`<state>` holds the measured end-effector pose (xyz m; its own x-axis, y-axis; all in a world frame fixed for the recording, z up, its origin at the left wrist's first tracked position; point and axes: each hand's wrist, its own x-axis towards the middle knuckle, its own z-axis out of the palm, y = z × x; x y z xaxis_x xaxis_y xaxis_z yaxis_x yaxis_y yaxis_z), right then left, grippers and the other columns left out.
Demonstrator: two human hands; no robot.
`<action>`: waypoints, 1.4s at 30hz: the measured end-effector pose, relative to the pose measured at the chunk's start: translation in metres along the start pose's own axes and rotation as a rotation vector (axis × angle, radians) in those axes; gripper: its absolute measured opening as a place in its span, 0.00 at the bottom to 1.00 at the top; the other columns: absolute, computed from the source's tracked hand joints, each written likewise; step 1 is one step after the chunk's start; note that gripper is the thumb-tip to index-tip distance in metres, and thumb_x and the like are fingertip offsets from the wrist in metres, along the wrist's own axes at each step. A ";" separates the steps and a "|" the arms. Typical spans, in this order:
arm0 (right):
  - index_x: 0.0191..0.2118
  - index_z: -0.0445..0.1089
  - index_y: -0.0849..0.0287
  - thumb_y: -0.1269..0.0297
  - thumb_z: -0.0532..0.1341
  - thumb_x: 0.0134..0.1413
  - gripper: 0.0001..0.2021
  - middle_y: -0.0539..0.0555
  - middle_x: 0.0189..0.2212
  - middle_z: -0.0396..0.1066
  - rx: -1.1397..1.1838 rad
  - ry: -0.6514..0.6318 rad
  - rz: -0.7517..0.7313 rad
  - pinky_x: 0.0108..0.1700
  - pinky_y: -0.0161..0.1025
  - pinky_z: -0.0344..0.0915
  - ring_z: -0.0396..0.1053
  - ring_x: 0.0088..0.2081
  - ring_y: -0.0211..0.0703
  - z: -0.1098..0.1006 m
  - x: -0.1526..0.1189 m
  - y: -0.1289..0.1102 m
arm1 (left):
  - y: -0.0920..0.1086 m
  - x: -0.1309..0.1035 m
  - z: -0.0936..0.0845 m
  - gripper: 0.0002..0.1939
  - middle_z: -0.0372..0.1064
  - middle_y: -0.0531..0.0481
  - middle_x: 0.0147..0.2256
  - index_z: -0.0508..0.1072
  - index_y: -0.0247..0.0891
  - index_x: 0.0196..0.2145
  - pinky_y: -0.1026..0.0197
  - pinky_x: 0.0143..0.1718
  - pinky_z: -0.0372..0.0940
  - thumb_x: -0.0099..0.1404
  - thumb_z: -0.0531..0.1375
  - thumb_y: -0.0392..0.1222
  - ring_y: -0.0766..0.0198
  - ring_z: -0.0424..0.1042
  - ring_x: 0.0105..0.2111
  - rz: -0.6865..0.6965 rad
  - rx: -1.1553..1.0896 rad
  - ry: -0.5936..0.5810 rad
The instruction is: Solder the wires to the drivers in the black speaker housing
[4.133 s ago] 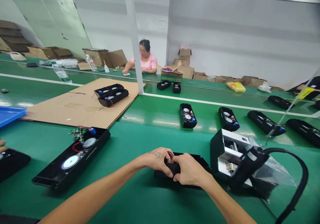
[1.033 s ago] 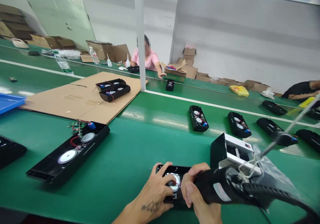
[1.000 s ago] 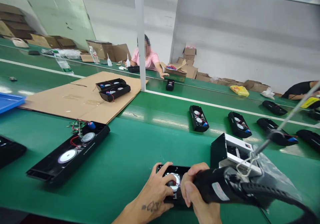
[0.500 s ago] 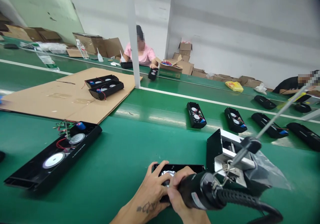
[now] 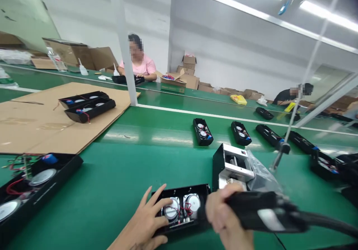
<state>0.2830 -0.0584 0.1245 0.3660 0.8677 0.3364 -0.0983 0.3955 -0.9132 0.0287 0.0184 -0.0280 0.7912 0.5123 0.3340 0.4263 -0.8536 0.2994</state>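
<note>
In front of me on the green bench lies a black speaker housing holding two round silver-white speakers and red wires. My left hand rests over its left end, fingers spread, the fingertips reaching onto the left speaker. My right hand is wrapped round a black corded electric screwdriver, held sideways just right of the housing. The driver's tip is hidden behind the hand. Behind the right hand stands a black and silver screw feeder, with a clear plastic bag beside it.
A larger housing with speakers and a circuit board lies left. Two housings sit on a cardboard sheet; several more line the green conveyor. A metal rod hangs at right. A co-worker in pink sits opposite, another at far right.
The screwdriver has come away from the housing to the right and tilted flatter, still in my right hand. My left hand has opened out, uncovering both speakers. The view has swung right.
</note>
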 end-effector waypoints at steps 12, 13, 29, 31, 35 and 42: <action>0.38 0.69 0.55 0.52 0.79 0.57 0.20 0.43 0.18 0.69 -0.341 0.423 -0.147 0.26 0.39 0.64 0.66 0.18 0.38 -0.110 0.076 0.012 | 0.047 0.066 -0.015 0.29 0.85 0.47 0.45 0.78 0.44 0.52 0.19 0.66 0.68 0.64 0.77 0.64 0.30 0.81 0.58 -0.028 0.060 -0.188; 0.39 0.69 0.55 0.51 0.79 0.57 0.20 0.44 0.18 0.69 -0.343 0.389 -0.112 0.25 0.38 0.63 0.65 0.18 0.38 -0.110 0.076 0.012 | 0.049 0.069 -0.014 0.27 0.85 0.47 0.44 0.78 0.43 0.49 0.21 0.66 0.69 0.66 0.76 0.65 0.33 0.82 0.56 -0.026 0.078 -0.175; 0.46 0.73 0.48 0.55 0.68 0.71 0.06 0.41 0.19 0.61 0.259 0.113 0.064 0.27 0.33 0.57 0.59 0.21 0.32 -0.047 -0.004 0.000 | 0.056 0.065 0.010 0.27 0.73 0.63 0.27 0.74 0.43 0.27 0.49 0.82 0.25 0.59 0.80 0.64 0.60 0.77 0.41 0.061 0.251 0.176; 0.44 0.73 0.47 0.53 0.70 0.69 0.08 0.40 0.19 0.61 0.267 0.136 0.115 0.28 0.33 0.56 0.59 0.22 0.32 -0.035 -0.004 0.002 | 0.055 0.064 0.011 0.27 0.73 0.63 0.27 0.74 0.42 0.28 0.49 0.82 0.25 0.59 0.81 0.64 0.60 0.77 0.41 0.064 0.253 0.168; 0.44 0.71 0.47 0.53 0.71 0.70 0.10 0.39 0.21 0.61 0.268 0.112 0.146 0.28 0.32 0.55 0.57 0.22 0.31 -0.024 -0.005 0.011 | 0.054 0.063 0.010 0.28 0.73 0.63 0.27 0.74 0.42 0.28 0.49 0.82 0.25 0.57 0.81 0.63 0.61 0.77 0.41 0.064 0.240 0.156; 0.46 0.67 0.46 0.54 0.66 0.75 0.08 0.39 0.23 0.59 0.203 0.039 0.122 0.27 0.31 0.54 0.56 0.22 0.33 -0.019 -0.010 0.024 | 0.056 0.066 0.007 0.28 0.73 0.63 0.27 0.73 0.42 0.28 0.50 0.82 0.24 0.58 0.80 0.65 0.61 0.76 0.41 0.061 0.242 0.162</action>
<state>0.2950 -0.0631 0.0943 0.3751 0.9021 0.2133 -0.3266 0.3440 -0.8803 0.1077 0.0039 0.0040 0.7465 0.4510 0.4892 0.4877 -0.8710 0.0587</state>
